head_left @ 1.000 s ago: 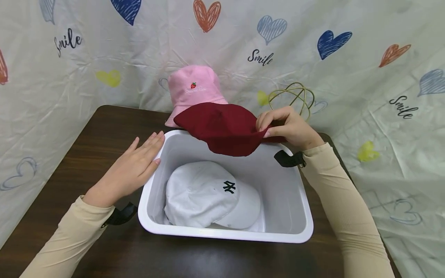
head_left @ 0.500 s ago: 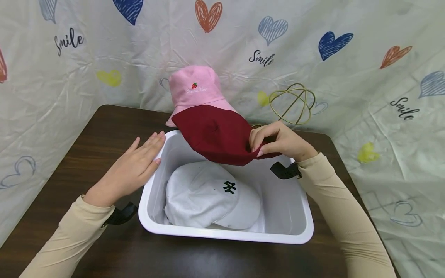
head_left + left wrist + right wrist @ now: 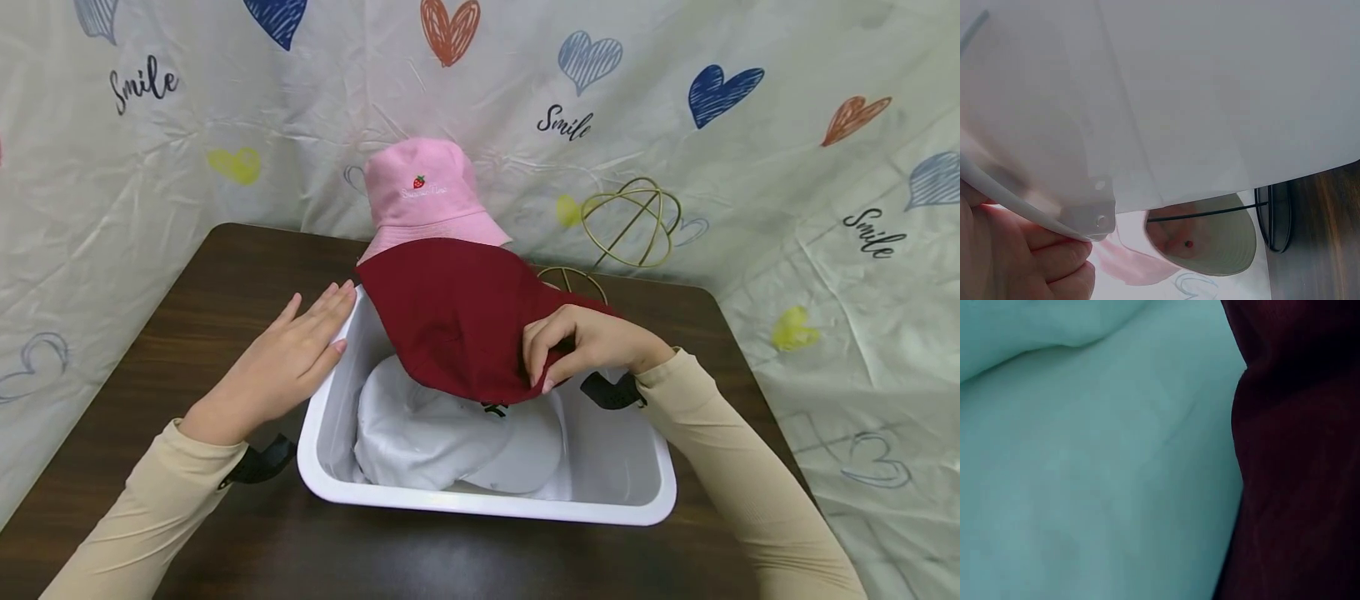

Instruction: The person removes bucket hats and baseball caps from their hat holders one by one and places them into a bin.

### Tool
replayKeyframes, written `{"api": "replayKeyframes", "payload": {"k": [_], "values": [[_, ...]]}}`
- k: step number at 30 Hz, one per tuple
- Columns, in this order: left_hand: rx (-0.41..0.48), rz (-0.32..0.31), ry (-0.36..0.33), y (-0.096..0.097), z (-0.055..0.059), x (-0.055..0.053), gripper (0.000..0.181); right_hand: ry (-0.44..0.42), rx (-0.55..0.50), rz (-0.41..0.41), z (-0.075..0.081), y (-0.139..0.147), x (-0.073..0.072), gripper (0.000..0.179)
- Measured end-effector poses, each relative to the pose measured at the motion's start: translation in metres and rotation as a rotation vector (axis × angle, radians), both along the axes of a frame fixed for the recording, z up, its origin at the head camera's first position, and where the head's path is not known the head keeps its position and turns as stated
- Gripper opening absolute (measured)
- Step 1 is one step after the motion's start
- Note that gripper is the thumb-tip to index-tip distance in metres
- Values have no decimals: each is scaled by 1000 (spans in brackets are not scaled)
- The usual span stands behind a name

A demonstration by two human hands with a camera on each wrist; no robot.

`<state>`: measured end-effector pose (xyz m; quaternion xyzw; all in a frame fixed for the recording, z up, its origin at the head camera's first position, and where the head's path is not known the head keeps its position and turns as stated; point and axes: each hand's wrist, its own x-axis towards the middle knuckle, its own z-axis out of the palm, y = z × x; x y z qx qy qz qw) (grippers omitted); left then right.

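Note:
My right hand (image 3: 581,337) pinches the edge of a dark red bucket hat (image 3: 457,312), held tilted over the white plastic bin (image 3: 480,500). Inside the bin lies a white baseball cap (image 3: 420,433) with a black logo, partly covered by the red hat in the head view. Fingers straight, my left hand (image 3: 300,350) rests at the bin's left rim. The left wrist view has this hand (image 3: 1060,262) against the rim, below the bin's pale outer wall (image 3: 1210,94). Dark red cloth of the hat (image 3: 1297,475) fills the right side of the right wrist view.
Behind the bin stands a pink bucket hat (image 3: 423,187) with a strawberry motif. A gold wire stand (image 3: 670,248) is at the back right. The dark wooden table (image 3: 247,283) backs onto a pale curtain (image 3: 502,92) printed with hearts.
My right hand has brought the red hat down and toward me, farther over the bin and the white cap. More of the wire stand now shows. The left hand stays in place.

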<state>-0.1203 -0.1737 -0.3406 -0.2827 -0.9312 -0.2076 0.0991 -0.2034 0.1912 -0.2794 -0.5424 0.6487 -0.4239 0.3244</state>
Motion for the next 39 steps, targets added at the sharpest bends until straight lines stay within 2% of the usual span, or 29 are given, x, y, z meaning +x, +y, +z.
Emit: {"api": "replayKeyframes", "payload": {"k": [4, 10, 22, 28, 32, 39], "values": [[-2, 1, 2, 0, 1, 0, 59, -6, 34, 47, -5, -3, 2, 12], [11, -6, -3, 0, 1, 1, 58, -5, 109, 68, -11, -8, 5, 4], [17, -7, 20, -1, 0, 0, 57, -37, 208, 83, -12, -9, 11, 7], [11, -7, 14, -2, 0, 0, 57, -48, 258, 143, -16, -12, 16, 5], [15, -7, 14, -3, 0, 1, 57, -27, 347, 166, -23, -22, 19, 3], [16, -13, 11, -1, -1, 0, 58, -14, 501, 141, -29, -26, 22, 3]]}}
